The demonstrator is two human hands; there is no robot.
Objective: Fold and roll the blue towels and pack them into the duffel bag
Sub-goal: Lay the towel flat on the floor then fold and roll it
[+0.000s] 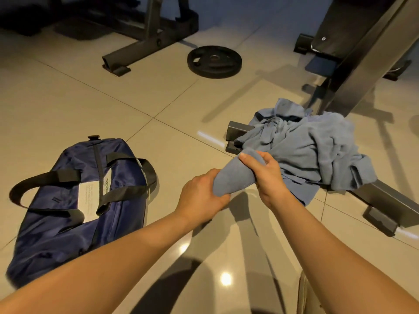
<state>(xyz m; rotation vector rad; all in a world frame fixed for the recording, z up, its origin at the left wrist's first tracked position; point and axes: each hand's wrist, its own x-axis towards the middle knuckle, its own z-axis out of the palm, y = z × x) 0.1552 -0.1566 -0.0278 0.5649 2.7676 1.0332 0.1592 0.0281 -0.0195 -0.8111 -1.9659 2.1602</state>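
Black weight plate [214, 61] flat on tiled floor [113, 105]; dark rack frame [145, 39] behind; bench frame [362, 64] right.

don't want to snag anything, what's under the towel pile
The towel pile lies over a grey metal frame whose ends stick out at left and lower right. The stretch between, and anything else beneath, is covered.

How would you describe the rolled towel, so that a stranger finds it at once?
Right of the navy duffel bag on the floor, the left hand and right hand meet. They grip the rolled towel between them. Unlike the crumpled towel pile beyond it, it is one tight, smooth roll.
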